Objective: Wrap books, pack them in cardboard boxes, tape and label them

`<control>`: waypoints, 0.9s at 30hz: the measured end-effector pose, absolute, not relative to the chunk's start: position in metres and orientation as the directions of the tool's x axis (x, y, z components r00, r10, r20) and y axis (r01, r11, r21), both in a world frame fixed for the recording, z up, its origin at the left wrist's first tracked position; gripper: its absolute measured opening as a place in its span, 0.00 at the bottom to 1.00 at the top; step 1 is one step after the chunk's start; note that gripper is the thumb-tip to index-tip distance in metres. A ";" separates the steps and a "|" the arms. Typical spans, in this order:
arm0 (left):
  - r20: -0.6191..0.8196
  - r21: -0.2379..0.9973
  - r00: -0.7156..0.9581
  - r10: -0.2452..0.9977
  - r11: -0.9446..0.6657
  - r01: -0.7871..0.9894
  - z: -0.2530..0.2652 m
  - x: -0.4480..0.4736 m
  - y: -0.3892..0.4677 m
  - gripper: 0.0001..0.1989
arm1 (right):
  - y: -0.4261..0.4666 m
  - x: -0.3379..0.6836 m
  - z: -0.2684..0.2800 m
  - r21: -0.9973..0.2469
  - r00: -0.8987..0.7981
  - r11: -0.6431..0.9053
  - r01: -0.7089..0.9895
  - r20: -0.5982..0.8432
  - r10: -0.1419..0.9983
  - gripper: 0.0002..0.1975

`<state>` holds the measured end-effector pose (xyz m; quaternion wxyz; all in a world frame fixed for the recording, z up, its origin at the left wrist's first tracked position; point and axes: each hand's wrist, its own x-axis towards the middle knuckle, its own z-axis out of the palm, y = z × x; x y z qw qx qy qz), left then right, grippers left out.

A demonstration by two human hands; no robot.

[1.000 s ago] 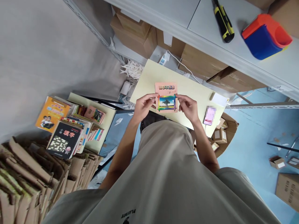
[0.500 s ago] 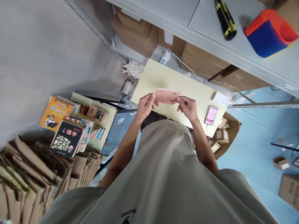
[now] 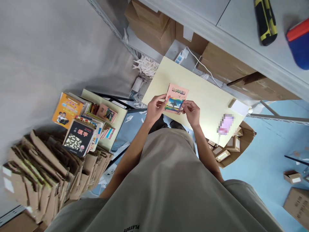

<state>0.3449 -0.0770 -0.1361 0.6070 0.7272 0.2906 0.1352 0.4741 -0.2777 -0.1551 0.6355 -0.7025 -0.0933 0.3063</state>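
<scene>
A thin pink book (image 3: 177, 91) with a tree picture on its cover is held above the pale yellow table (image 3: 202, 96), its front facing up. My left hand (image 3: 155, 108) pinches its left edge between thumb and fingers. On the other side, my right hand (image 3: 191, 111) grips the lower right edge with its fingertips. Both hands are closed on the book. A phone (image 3: 226, 124), blurred out on its screen, lies on the table to the right with a cable running from it.
To the left, stacked books (image 3: 77, 138) stand beside flattened cardboard (image 3: 48, 174). Above the table, a grey shelf (image 3: 231, 35) carries a utility knife (image 3: 266, 24). A power strip (image 3: 181, 57) sits behind the table. At the right is an open carton (image 3: 246, 141) of small boxes.
The pink book has been turned from its barcode side to the picture cover and now stands more upright. My hands have come closer together. The whole view has shifted.
</scene>
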 end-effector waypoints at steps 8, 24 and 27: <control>-0.245 0.876 0.779 0.577 -0.213 0.433 -0.218 0.386 -0.009 0.20 | -0.197 0.503 -0.222 -0.899 0.829 -0.374 -0.227 -0.380 0.411 0.19; -0.541 0.790 0.491 0.682 0.212 0.576 -0.338 0.369 0.131 0.15 | -0.065 0.519 -0.216 -0.427 0.863 -0.892 0.146 -0.386 0.326 0.10; -0.689 0.626 0.229 0.688 0.405 0.666 -0.369 0.326 0.160 0.08 | -0.007 0.517 -0.220 -0.443 0.785 -0.870 0.218 -0.450 0.426 0.08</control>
